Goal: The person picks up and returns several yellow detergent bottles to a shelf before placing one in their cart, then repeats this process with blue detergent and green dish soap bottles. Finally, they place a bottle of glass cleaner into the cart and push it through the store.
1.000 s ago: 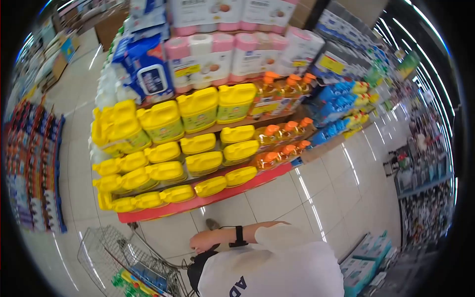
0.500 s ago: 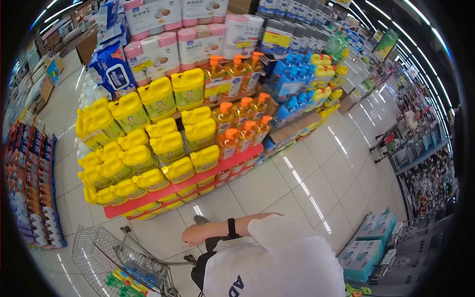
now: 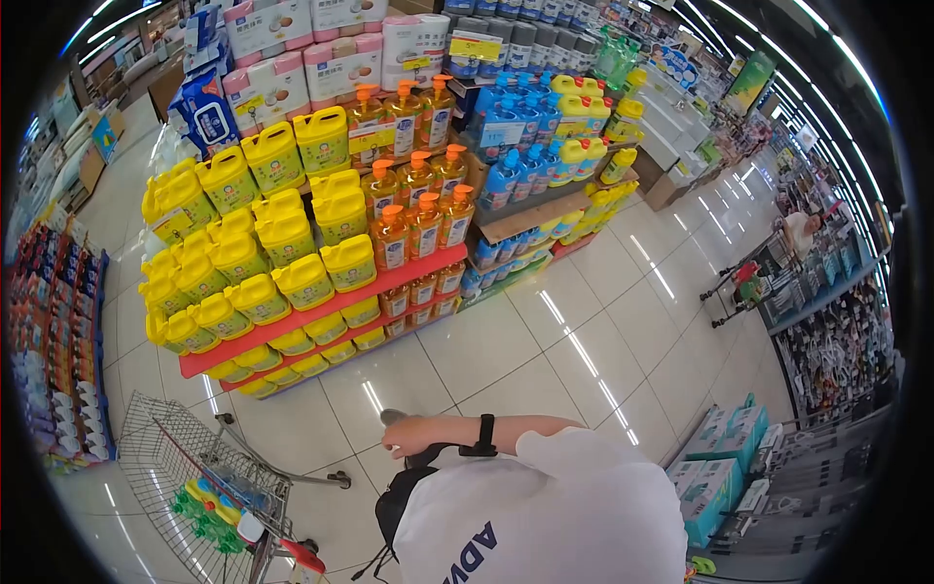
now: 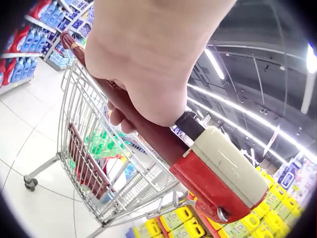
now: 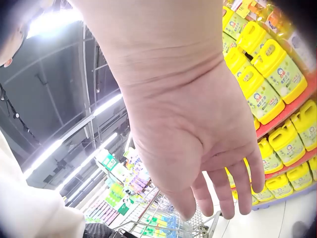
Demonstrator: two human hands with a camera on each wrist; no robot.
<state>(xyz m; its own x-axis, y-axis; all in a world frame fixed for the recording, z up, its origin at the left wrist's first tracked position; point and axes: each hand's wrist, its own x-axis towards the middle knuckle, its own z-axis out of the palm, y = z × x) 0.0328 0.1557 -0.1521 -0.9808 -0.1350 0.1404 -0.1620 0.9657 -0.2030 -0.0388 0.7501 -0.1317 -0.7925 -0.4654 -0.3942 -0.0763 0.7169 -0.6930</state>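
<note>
My left hand point(image 4: 143, 64) grips the dark red handle bar point(image 4: 151, 129) of a wire shopping cart point(image 4: 74, 99), fingertips showing beneath the bar. A red and cream box point(image 4: 223, 173) caps the handle beside the thumb. Inside the cart lie green-topped bottles point(image 3: 199, 521) and yellow and blue packs. My right hand point(image 5: 198, 134) hangs loose with fingers relaxed and nothing in it, in front of my body. In the head view, the right hand point(image 3: 407, 435) shows below the shelf display, a black band on its wrist; the left hand is out of that view.
A stepped display holds yellow jugs point(image 3: 263, 302), orange pump bottles point(image 3: 425, 229) and blue bottles point(image 3: 516, 180). Its red shelf edge point(image 3: 321, 310) faces the tiled floor point(image 3: 555, 360). Another shelf point(image 3: 58, 341) stands left. Teal boxes point(image 3: 715, 487) are at right, and a person point(image 3: 800, 232) with a cart farther off.
The display has slid left in the head view and more of the right aisle shows. The cart sits further left, its red handle end now visible. My right hand still hangs free.
</note>
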